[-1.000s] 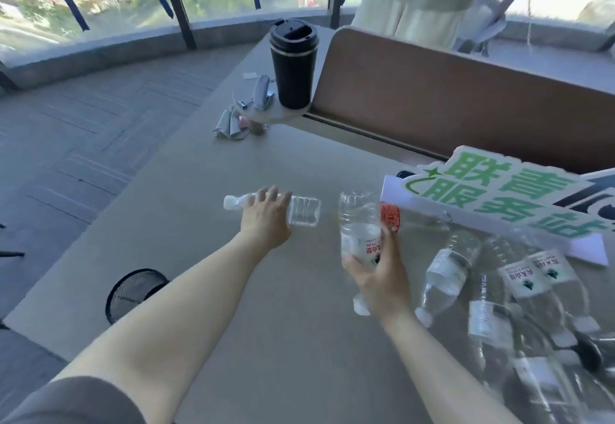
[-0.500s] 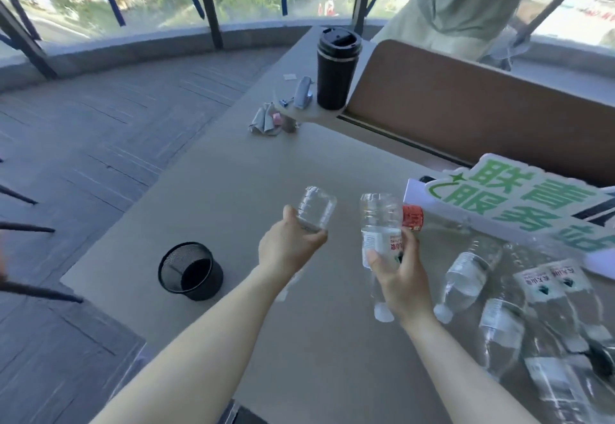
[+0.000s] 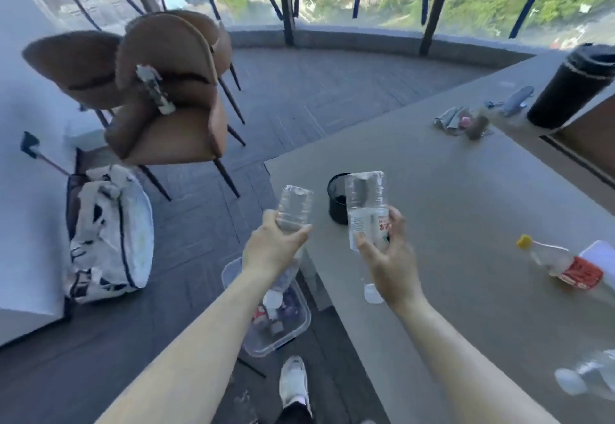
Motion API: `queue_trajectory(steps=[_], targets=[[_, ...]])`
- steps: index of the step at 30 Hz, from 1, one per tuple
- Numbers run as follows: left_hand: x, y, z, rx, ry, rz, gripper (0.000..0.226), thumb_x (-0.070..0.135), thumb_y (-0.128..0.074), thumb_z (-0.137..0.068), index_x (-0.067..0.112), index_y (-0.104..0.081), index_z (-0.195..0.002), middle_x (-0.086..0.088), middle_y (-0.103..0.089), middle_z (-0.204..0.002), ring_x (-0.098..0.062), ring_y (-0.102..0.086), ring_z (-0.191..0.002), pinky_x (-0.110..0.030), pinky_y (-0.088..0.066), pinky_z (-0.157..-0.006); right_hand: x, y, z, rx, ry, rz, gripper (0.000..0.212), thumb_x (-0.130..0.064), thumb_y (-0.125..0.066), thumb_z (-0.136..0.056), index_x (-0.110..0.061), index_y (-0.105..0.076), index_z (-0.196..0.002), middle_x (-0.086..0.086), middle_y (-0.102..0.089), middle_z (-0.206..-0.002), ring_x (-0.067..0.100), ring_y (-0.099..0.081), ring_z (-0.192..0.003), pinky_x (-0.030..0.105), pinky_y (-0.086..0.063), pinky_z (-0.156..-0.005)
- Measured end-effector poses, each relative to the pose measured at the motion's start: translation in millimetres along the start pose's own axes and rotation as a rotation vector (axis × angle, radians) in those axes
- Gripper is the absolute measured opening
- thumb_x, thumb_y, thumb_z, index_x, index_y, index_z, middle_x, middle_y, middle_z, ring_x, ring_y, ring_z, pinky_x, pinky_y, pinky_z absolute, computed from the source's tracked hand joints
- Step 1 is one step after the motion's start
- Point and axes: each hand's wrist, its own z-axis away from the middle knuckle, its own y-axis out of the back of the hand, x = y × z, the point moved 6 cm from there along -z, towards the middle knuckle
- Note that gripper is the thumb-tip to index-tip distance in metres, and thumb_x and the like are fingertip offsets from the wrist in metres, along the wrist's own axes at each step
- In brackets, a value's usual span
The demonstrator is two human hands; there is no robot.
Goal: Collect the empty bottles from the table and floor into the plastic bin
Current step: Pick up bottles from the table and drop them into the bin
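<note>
My left hand [image 3: 271,247] grips a clear empty bottle [image 3: 294,205] held cap-down, out past the table's corner and above the clear plastic bin [image 3: 298,330] on the floor. The bin holds some bottles and caps. My right hand [image 3: 387,259] grips a second clear bottle [image 3: 366,205] with a white and red label, also cap-down, over the table's left edge. A bottle with a yellow cap and red label [image 3: 562,264] lies on the grey table [image 3: 466,190] at the right. Another clear bottle [image 3: 589,375] lies at the lower right.
A black mesh cup [image 3: 336,204] stands near the table corner behind the held bottles. A black tumbler [image 3: 569,87] and small clutter [image 3: 462,119] sit at the far right. Stacked brown chairs [image 3: 166,91] and a white bag [image 3: 109,234] occupy the floor at left. My shoe [image 3: 293,380] is below.
The view has swung left towards the floor. Both hands have carried their bottles left to the table's corner, the left one now over the bin.
</note>
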Motion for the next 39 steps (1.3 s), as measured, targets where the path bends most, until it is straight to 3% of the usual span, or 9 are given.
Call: queue_trajectory(steps=[6, 9, 12, 15, 21, 26, 30, 34, 39], targets=[[-133, 19, -30, -0.067, 0.317, 0.117, 0.058, 0.063, -0.064, -0.075, 0.021, -0.046, -0.111, 0.003, -0.062, -0.106, -0.019, -0.06, -0.089, -0.035, -0.05, -0.075, 13, -105, 18, -0.234, -0.051, 0.089, 0.048, -0.032, -0.068, -0.086, -0.056, -0.037, -0.114, -0.017, -0.064, -0.098, 0.0, -0.062, -0.084, 0.013, -0.045, -0.068], [-178, 8, -52, -0.072, 0.399, 0.199, 0.063, 0.061, -0.067, -0.076, 0.019, -0.044, -0.117, 0.0, -0.062, -0.117, -0.021, -0.059, -0.096, -0.036, -0.048, -0.081, 41, -143, 20, -0.28, -0.139, 0.159, 0.051, -0.031, -0.069, -0.085, -0.053, -0.036, -0.116, -0.018, -0.064, -0.102, -0.004, -0.06, -0.088, 0.007, -0.042, -0.066], [-229, -4, -76, -0.094, 0.476, 0.153, 0.079, 0.063, -0.059, -0.076, 0.016, -0.036, -0.135, -0.006, -0.054, -0.133, -0.029, -0.056, -0.112, -0.038, -0.047, -0.089, 75, -189, 15, -0.336, -0.234, 0.233, 0.058, -0.043, -0.066, -0.082, -0.039, -0.036, -0.132, -0.017, -0.061, -0.113, 0.003, -0.059, -0.1, 0.019, -0.044, -0.077], [-287, -23, -86, -0.179, 0.524, 0.031, 0.074, 0.062, -0.047, -0.069, 0.023, -0.041, -0.132, -0.006, -0.058, -0.125, -0.031, -0.06, -0.104, -0.048, -0.051, -0.088, 104, -225, 16, -0.373, -0.35, 0.31, 0.062, -0.05, -0.062, -0.08, -0.038, -0.035, -0.134, -0.016, -0.061, -0.111, 0.006, -0.06, -0.097, 0.029, -0.048, -0.077], [-305, -15, -78, -0.274, 0.415, -0.166, 0.047, 0.04, -0.048, -0.088, 0.022, -0.045, -0.131, -0.008, -0.053, -0.128, -0.03, -0.054, -0.112, -0.046, -0.049, -0.09, 150, -287, 5, -0.448, -0.478, 0.466, 0.059, -0.05, -0.059, -0.082, -0.035, -0.034, -0.134, -0.006, -0.062, -0.112, 0.014, -0.061, -0.091, 0.036, -0.052, -0.077], [-329, -21, -85, -0.306, 0.331, -0.226, 0.046, 0.035, -0.046, -0.093, 0.022, -0.041, -0.137, -0.003, -0.047, -0.135, -0.025, -0.043, -0.124, -0.044, -0.048, -0.09, 194, -333, -19, -0.476, -0.54, 0.563, 0.077, -0.054, -0.06, -0.083, -0.027, -0.023, -0.146, 0.005, -0.058, -0.128, 0.028, -0.059, -0.103, 0.036, -0.046, -0.077], [-340, -23, -90, -0.315, 0.275, -0.269, 0.045, 0.035, -0.046, -0.094, 0.022, -0.04, -0.137, -0.002, -0.047, -0.135, -0.024, -0.043, -0.123, -0.04, -0.048, -0.088, 216, -358, -30, -0.526, -0.546, 0.643, 0.076, -0.05, -0.055, -0.087, -0.023, -0.019, -0.149, 0.01, -0.054, -0.134, 0.032, -0.058, -0.11, 0.039, -0.048, -0.083], [-340, -19, -94, -0.312, 0.247, -0.299, 0.044, 0.034, -0.046, -0.094, 0.021, -0.041, -0.136, -0.004, -0.048, -0.133, -0.025, -0.043, -0.122, -0.039, -0.046, -0.086, 212, -360, -23, -0.569, -0.549, 0.712, 0.072, -0.04, -0.048, -0.096, -0.02, -0.01, -0.154, 0.013, -0.041, -0.148, 0.033, -0.048, -0.126, 0.043, -0.045, -0.089], [-303, -9, -100, -0.306, 0.17, -0.321, 0.043, 0.031, -0.045, -0.094, 0.02, -0.042, -0.136, -0.004, -0.047, -0.135, -0.027, -0.042, -0.122, -0.041, -0.044, -0.091, 173, -338, -14, -0.533, -0.485, 0.668, 0.063, -0.029, -0.048, -0.095, -0.019, -0.02, -0.151, 0.01, -0.042, -0.148, 0.031, -0.048, -0.127, 0.044, -0.046, -0.097]])
